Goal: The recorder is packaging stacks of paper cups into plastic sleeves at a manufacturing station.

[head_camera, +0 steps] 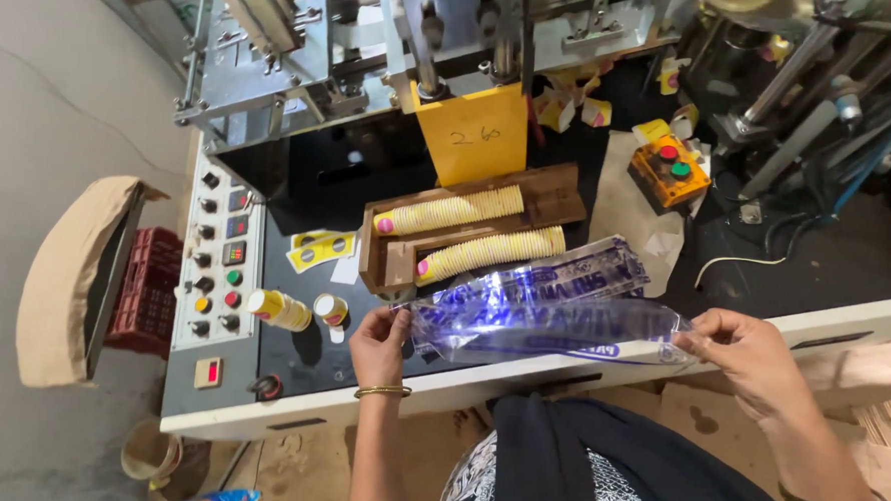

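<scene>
Workshop machine bench (560, 371), black top, control panel (214, 270) at left. Left hand (379, 343) pinches one end of clear printed plastic sleeve (548, 315); right hand (746, 354) grips other end, sleeve stretched flat between them above bench edge. Two stacks of paper cups (466, 231) lie in wooden tray (390, 263) just behind

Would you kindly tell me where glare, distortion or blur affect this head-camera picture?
Head view: bright white glare sits on the clear plastic sleeve with blue print, held at its ends by the left hand and right hand; the wide lens bows the white table edge; the two rows of stacked yellow paper cups stay sharp.
</scene>
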